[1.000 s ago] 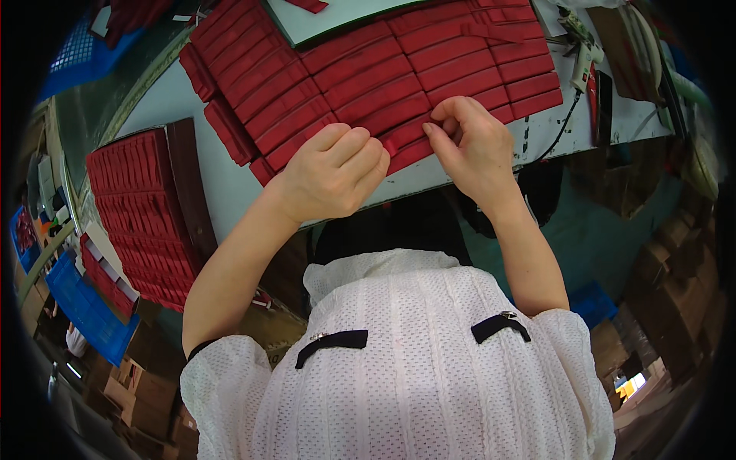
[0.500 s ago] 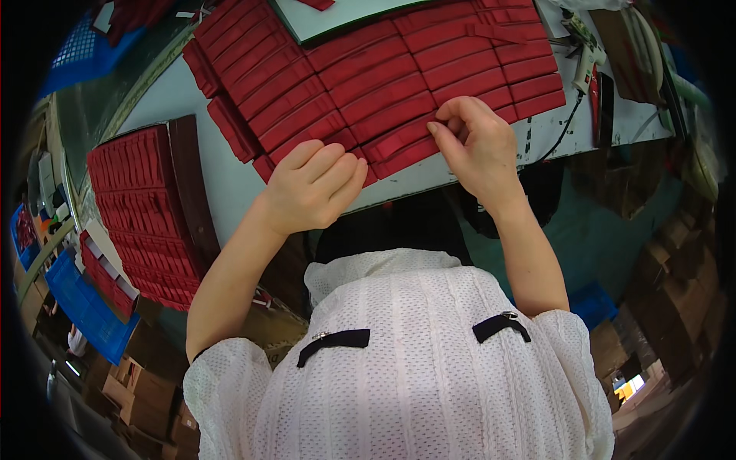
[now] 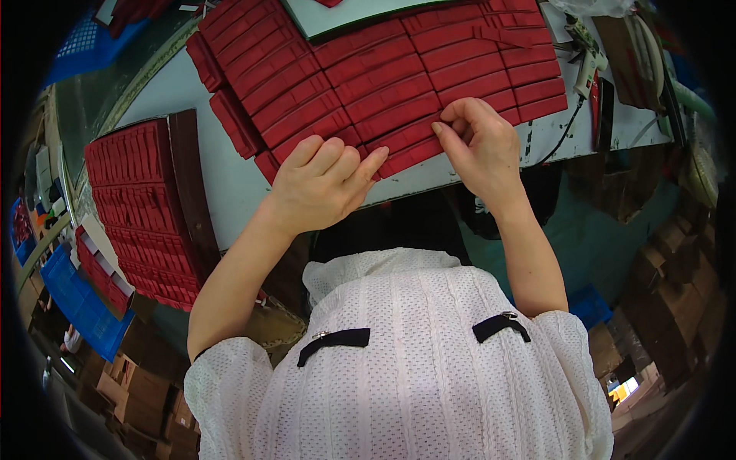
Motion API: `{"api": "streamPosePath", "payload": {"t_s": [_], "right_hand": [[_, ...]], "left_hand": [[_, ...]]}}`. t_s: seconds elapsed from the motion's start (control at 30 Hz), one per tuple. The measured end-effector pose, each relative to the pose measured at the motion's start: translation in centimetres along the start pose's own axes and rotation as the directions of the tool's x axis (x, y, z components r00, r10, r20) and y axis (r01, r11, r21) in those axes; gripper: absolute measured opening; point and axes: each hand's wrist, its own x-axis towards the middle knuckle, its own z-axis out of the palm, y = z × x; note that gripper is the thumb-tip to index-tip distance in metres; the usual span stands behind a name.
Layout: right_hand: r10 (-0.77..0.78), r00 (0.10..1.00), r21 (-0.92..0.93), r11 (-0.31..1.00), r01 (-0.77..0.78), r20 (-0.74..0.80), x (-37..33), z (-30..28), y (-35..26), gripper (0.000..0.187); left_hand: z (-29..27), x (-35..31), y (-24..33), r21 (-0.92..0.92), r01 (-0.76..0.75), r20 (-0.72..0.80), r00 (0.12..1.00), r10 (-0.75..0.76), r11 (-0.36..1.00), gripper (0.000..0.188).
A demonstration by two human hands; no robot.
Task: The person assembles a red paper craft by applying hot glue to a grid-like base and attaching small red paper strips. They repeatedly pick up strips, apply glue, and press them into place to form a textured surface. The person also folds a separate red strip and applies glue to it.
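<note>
Rows of flat red fabric pieces (image 3: pixel 391 96), many with a raised band across the middle, lie side by side on the white table (image 3: pixel 230 195). My left hand (image 3: pixel 322 180) is closed, its fingers curled and its index finger reaching to the left end of a red fabric piece (image 3: pixel 414 156) in the front row. Whatever lies under those curled fingers is hidden. At the right end of that same piece, my right hand (image 3: pixel 483 149) is closed in a pinch, thumb and index tip at the fabric's edge.
A dark red board (image 3: pixel 184 176) covered with red pieces stands at the left. Behind the rows lies a pale green-edged board (image 3: pixel 330 19). A glue gun (image 3: pixel 589 69) with a black cord rests at the right. Cardboard boxes (image 3: pixel 138 399) and a blue crate (image 3: pixel 84 307) are lower left.
My left hand has shifted slightly right, and its index finger has stretched out from the curl. My right hand stays pinched, moved only a little right. The view has turned slightly.
</note>
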Motion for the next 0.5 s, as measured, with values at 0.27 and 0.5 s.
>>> {"api": "streamPosePath", "payload": {"t_s": [0.27, 0.5], "right_hand": [[-0.043, 0.998, 0.033, 0.998, 0.045, -0.042, -0.4, 0.2, 0.4, 0.018], [-0.447, 0.867, -0.391, 0.774, 0.497, 0.218, -4.4, 1.8, 0.3, 0.066]], "left_hand": [[-0.5, 0.2, 0.0, -0.089, 0.042, 0.082, 0.996, -0.035, 0.995, 0.044], [-0.3, 0.1, 0.0, -0.094, 0.033, 0.086, 0.996, -0.025, 0.995, 0.044]]}}
